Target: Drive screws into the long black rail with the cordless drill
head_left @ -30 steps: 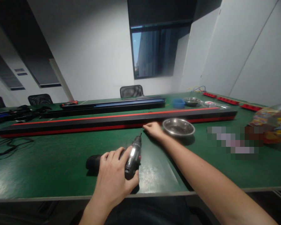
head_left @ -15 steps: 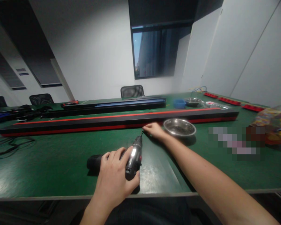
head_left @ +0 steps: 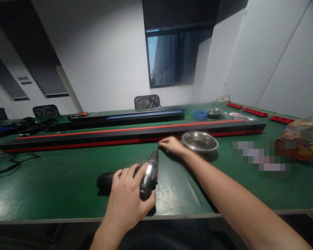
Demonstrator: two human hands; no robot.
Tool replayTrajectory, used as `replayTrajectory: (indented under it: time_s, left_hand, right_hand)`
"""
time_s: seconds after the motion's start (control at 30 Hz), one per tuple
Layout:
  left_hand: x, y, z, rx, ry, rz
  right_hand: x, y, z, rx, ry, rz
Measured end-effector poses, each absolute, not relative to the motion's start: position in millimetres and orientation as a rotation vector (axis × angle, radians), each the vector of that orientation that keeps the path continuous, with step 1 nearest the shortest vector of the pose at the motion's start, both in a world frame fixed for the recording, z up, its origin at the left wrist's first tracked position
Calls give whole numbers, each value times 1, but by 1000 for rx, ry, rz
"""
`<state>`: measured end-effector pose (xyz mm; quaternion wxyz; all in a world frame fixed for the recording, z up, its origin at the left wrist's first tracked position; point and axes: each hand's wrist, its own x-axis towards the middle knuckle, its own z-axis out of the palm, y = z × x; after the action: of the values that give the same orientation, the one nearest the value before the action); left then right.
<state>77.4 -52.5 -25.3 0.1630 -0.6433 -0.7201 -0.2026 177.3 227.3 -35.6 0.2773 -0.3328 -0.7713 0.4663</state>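
My left hand (head_left: 127, 191) is wrapped round the body of a black and grey cordless drill (head_left: 149, 178), which lies on its side on the green table. Its bit (head_left: 158, 148) points away from me, toward the long black and red bar (head_left: 135, 133). At the tip of the bit, my right hand (head_left: 170, 144) pinches what looks like a small screw (head_left: 158, 143); the fingers partly cover it. Just right of that hand stands a shallow metal bowl (head_left: 200, 141) with small dark bits in it, too small to name.
Behind the bar lie more long dark bars (head_left: 125, 117). A blue container (head_left: 199, 115) and a second metal bowl (head_left: 214, 113) sit farther back. Black cables (head_left: 13, 161) lie at left. At right are a plastic jar (head_left: 306, 135) and red strips (head_left: 255, 112). The table's front edge (head_left: 172, 216) is near me.
Almost nothing differs. Both hands, the drill and the bowl keep their places, with only a very slight shift at the right fingertips.
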Motion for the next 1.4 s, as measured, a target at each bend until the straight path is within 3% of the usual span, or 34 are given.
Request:
replayTrajectory:
  time_s: [0.87, 1.4]
  left_hand:
    - [77, -53, -26, -1841, -2052, -559]
    - [77, -52, -26, -1842, -2068, -549]
  right_hand:
    - [179, 228, -37, -819, -2178, 1124]
    - [180, 223, -31, -784, -2063, 1318]
